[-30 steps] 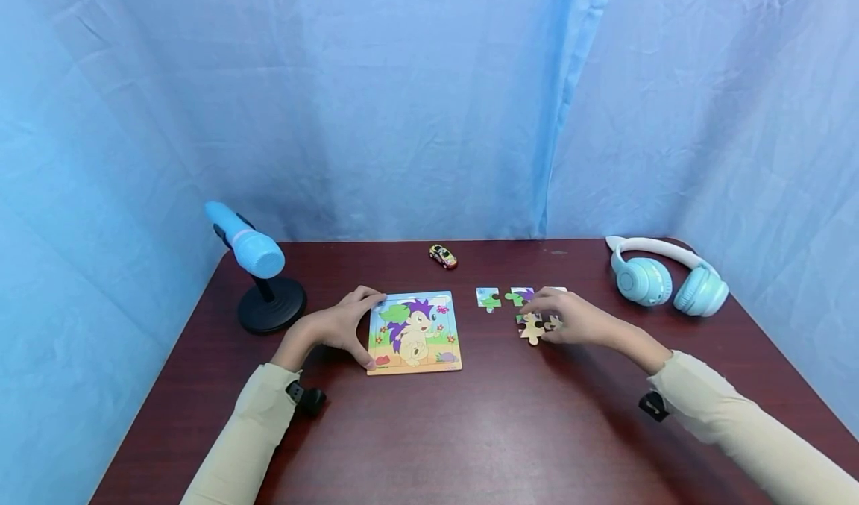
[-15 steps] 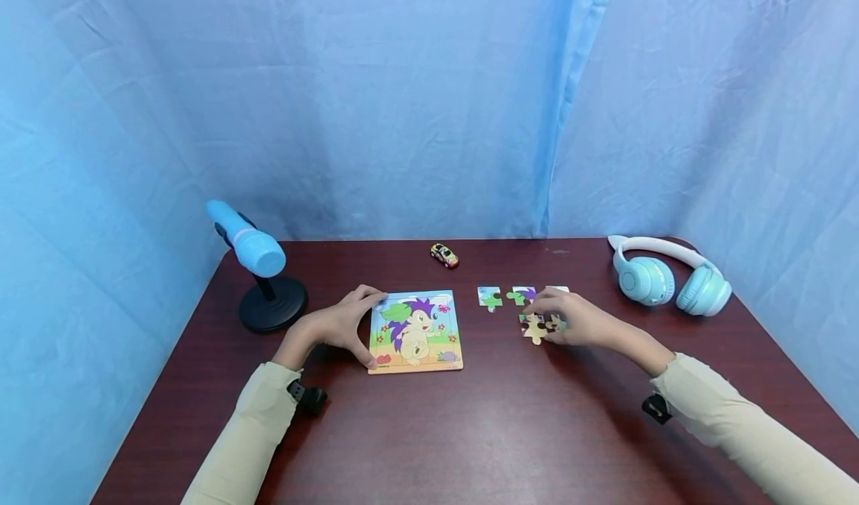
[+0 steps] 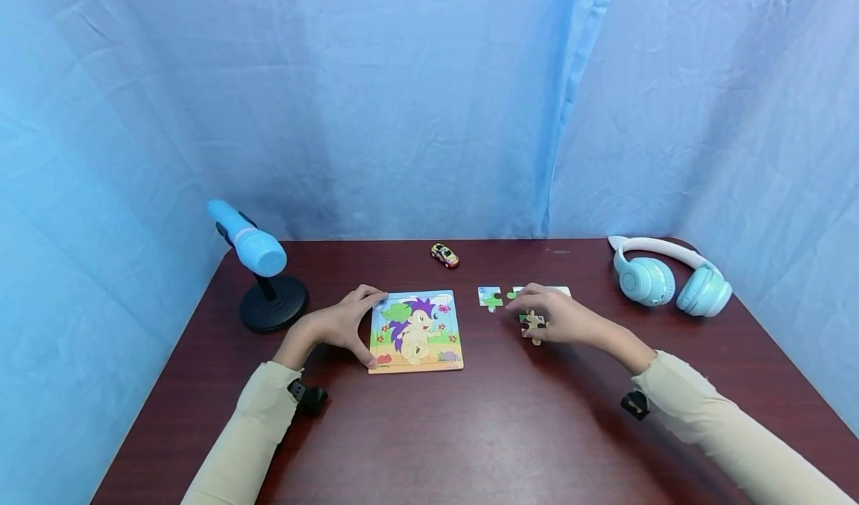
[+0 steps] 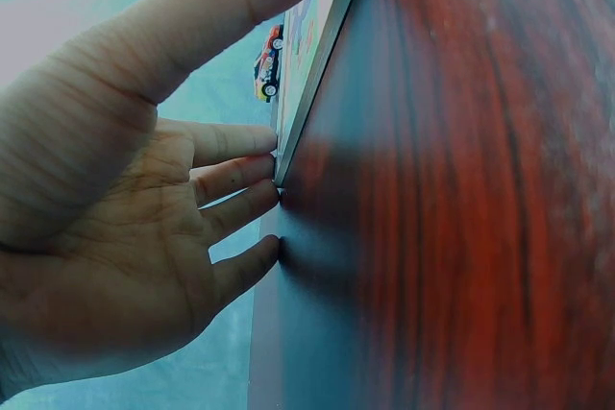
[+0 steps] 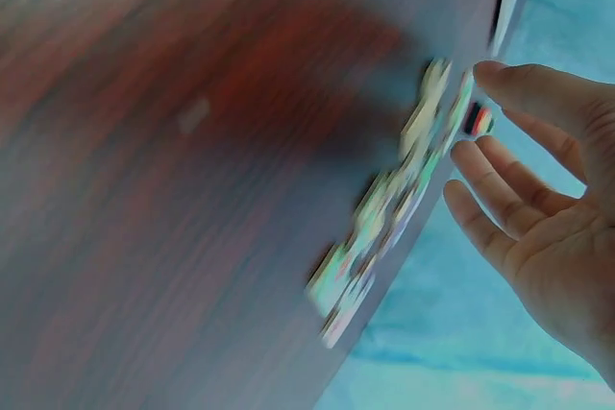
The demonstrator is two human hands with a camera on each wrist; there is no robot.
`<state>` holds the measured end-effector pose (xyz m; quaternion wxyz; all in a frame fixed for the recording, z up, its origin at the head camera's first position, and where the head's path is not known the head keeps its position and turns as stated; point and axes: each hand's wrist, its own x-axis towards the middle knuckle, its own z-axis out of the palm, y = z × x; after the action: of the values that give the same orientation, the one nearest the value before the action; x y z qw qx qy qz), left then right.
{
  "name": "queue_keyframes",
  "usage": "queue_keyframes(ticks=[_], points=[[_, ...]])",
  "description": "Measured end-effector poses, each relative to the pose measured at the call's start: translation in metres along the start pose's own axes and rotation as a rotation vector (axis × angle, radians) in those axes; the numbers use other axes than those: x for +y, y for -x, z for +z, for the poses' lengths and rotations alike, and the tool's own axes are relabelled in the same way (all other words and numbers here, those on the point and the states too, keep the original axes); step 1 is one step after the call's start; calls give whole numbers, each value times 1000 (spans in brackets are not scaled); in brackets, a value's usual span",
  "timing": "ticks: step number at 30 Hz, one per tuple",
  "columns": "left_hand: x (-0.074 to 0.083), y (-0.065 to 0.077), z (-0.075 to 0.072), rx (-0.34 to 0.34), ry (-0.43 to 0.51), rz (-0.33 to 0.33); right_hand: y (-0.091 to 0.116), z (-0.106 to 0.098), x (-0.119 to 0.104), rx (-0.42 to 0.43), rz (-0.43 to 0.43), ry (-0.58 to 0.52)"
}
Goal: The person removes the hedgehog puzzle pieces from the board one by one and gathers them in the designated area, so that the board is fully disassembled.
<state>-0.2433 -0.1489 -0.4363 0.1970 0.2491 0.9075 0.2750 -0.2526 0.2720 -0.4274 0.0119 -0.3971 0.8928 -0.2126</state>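
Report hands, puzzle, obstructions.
Left hand touching puzzle board, left side. Right hand over loose pieces, holding nothing. Toy car beyond board, clear of hands.

Room before puzzle board [image 3: 417,333], car [image 3: 444,256] behind

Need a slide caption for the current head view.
Left hand touching a hedgehog picture board, right hand over loose puzzle pieces on a dark reddish table.

No text, number or sign can be read on the puzzle board [image 3: 417,333] or anywhere else.
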Motion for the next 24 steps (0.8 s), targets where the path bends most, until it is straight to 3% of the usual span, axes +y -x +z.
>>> queue_keyframes(ticks=[4, 10, 24], points=[[0, 0, 0, 4, 1, -1, -18, 6, -14, -44, 17, -29], [0, 0, 0, 5, -4, -1, -49, 21, -38, -76, -44, -60], [3, -2, -3, -14, 0, -7, -110, 58, -90, -240, -77, -67]])
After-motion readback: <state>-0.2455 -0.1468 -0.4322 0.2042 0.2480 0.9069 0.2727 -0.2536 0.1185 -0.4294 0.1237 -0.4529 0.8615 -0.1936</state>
